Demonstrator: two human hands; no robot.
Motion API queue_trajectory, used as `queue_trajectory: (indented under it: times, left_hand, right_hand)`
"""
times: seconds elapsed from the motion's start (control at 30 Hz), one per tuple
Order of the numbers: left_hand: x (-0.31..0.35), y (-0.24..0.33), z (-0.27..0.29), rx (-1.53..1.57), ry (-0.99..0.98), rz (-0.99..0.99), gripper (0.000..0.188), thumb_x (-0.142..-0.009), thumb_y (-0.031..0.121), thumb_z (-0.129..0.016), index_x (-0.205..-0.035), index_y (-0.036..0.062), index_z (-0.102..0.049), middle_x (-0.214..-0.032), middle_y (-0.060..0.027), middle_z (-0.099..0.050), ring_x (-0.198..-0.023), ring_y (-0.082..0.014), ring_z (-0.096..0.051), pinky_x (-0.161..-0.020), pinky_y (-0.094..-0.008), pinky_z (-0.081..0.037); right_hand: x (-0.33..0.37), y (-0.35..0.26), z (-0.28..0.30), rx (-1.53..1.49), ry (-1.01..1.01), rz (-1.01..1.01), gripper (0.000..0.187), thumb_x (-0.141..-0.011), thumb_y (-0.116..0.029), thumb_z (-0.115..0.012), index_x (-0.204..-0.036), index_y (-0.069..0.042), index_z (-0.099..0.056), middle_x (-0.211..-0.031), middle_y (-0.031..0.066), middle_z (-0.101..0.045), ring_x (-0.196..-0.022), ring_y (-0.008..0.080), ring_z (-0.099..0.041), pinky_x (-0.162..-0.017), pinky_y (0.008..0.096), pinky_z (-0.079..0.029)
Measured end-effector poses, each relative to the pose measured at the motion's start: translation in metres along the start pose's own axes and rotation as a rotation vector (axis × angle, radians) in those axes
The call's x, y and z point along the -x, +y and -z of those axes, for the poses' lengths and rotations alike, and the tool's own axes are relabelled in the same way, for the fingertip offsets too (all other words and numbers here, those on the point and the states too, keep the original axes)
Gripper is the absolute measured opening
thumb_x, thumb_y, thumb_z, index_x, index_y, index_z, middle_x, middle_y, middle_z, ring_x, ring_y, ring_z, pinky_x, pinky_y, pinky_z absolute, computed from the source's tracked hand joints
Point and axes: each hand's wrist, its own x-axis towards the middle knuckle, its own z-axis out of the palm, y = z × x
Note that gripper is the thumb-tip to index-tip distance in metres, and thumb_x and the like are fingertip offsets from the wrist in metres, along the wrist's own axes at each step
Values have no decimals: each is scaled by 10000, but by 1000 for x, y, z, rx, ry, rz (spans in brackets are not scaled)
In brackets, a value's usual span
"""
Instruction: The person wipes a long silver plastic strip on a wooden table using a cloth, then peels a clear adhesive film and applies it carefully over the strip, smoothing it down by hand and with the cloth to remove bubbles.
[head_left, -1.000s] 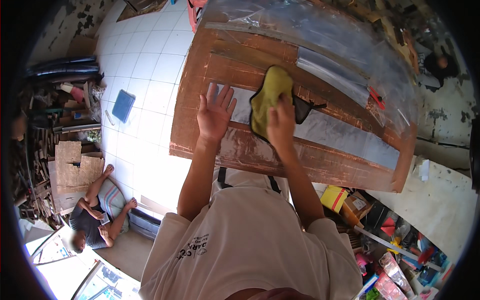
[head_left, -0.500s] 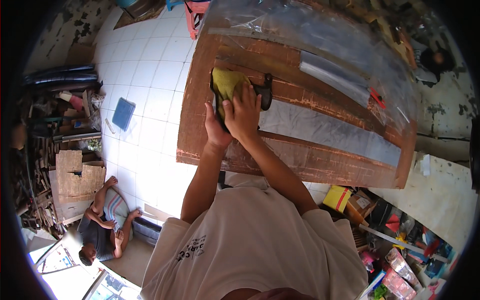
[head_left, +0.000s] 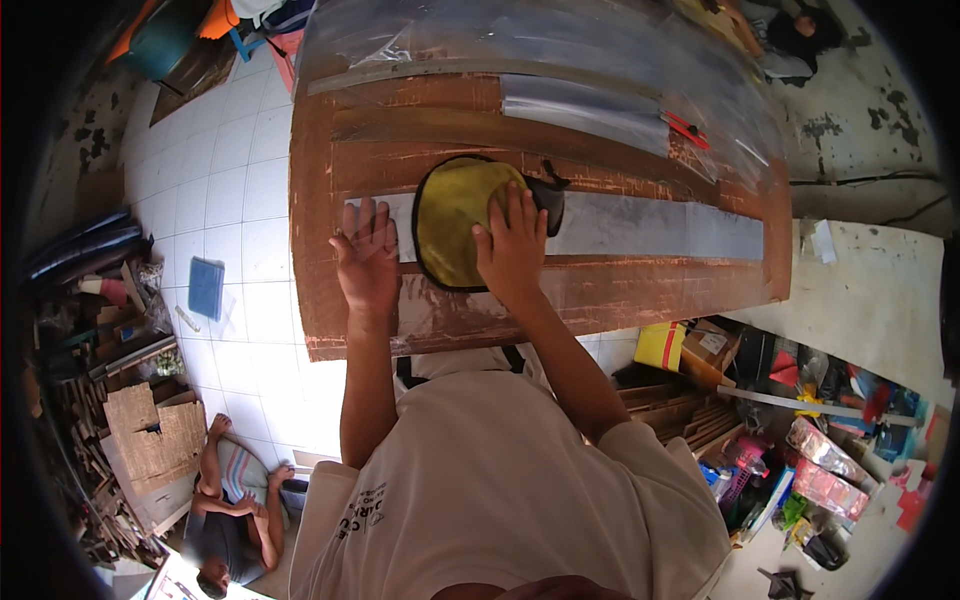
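A flat, rounded yellow-green fabric piece (head_left: 450, 225) with black edging lies on the brown worktable (head_left: 450, 325). A dark flap with a small strap (head_left: 550, 197) sticks out from its right side. My right hand (head_left: 515, 245) rests flat on the fabric's right part, fingers stretched out. To the left of the fabric, and apart from it, is my left hand (head_left: 368, 258), open with fingers spread over the end of a pale grey translucent strip (head_left: 650, 228). This strip passes beneath the fabric and runs to the right.
Clear plastic sheeting (head_left: 440, 35) covers the table's far side, with a red-handled tool (head_left: 686, 130) on it. Someone sits on the floor (head_left: 235, 520) at lower left; another person (head_left: 800, 40) is at upper right. Boxes (head_left: 708, 345) and clutter stand at the right.
The fabric piece, bunched and folded under both hands before, now lies spread out flat. My left hand has come off it to the left. The whole view has shifted.
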Motion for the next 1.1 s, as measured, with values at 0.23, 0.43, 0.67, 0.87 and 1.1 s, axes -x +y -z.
queue_trajectory:
  times: [0.23, 0.43, 0.67, 0.87, 1.1]
  left_hand:
    - [-2, -1, 5, 147, -71, 7, 626, -988, 475, -393, -1462, 74, -310, -1520, -87, -345, -1376, -357, -348, -1139, -512, -309]
    - [0, 4, -2, 251, -14, 21, 570, -951, 370, -514, -1383, 10, -423, -1503, -113, -373, -1417, -359, -274, -1191, -534, -224]
    - [-8, -2, 12, 219, 52, -7, 591, -979, 405, -444, -1415, 11, -377, -1517, -120, -347, -1409, -387, -272, -1181, -554, -230]
    - [-20, 2, 51, 380, -391, 123, 530, -989, 332, -453, -1393, -8, -416, -1502, -135, -374, -1417, -387, -259, -1183, -561, -221]
    - [-17, 9, 52, 276, -403, 131, 517, -999, 297, -419, -1409, -17, -396, -1511, -148, -354, -1422, -381, -252, -1189, -560, -205]
  right_hand:
    - [6, 92, 26, 149, 76, -224, 485, -956, -380, -483, -1337, -83, -519, -1486, 206, -367, -1387, 419, -304, -1105, 608, -212]
    - [8, 172, 54, 174, 108, -404, 548, -962, -418, -445, -1391, -77, -460, -1511, 203, -333, -1415, 418, -254, -1125, 606, -164]
    - [17, 267, 92, 280, 85, -342, 575, -962, -436, -439, -1420, -89, -423, -1539, 175, -293, -1429, 407, -227, -1118, 633, -139]
    - [13, 346, 120, 129, 121, -667, 662, -959, -522, -378, -1469, -101, -357, -1560, 136, -269, -1452, 374, -186, -1104, 669, -103]
    - [9, 439, 147, 294, 158, -870, 701, -958, -572, -324, -1487, -113, -331, -1569, 122, -254, -1463, 360, -159, -1095, 685, -99]
